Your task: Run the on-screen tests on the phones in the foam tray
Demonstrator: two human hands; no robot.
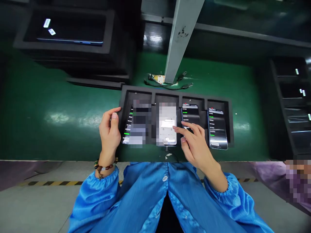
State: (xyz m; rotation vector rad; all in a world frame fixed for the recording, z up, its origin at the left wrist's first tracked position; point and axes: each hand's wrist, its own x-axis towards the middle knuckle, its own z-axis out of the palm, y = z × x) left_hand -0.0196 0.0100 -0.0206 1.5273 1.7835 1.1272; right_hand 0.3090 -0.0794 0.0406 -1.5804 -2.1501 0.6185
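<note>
A black foam tray (153, 129) with several compartments lies before me, a smartphone in each. Against its left edge rests my left hand (109, 131), index finger stretched out and thumb raised. The leftmost phone (127, 129) is partly blurred out. Beside it, a phone with a bright white screen (167, 129) shows a pop-up box, also partly blurred. My right hand (195, 142) has its fingers spread, the index fingertip at this screen's right edge. That hand partly covers a dark-screened phone (190, 111) with green text. At the far right lies a similar phone (217, 129).
Black cables (170, 85) lie behind the tray, by the foot of a grey metal post (181, 42). Stacked black foam trays (111, 35) stand back left, with a phone in the top one. More black trays (274, 106) stand right. A person's purple sleeve (272, 174) shows lower right.
</note>
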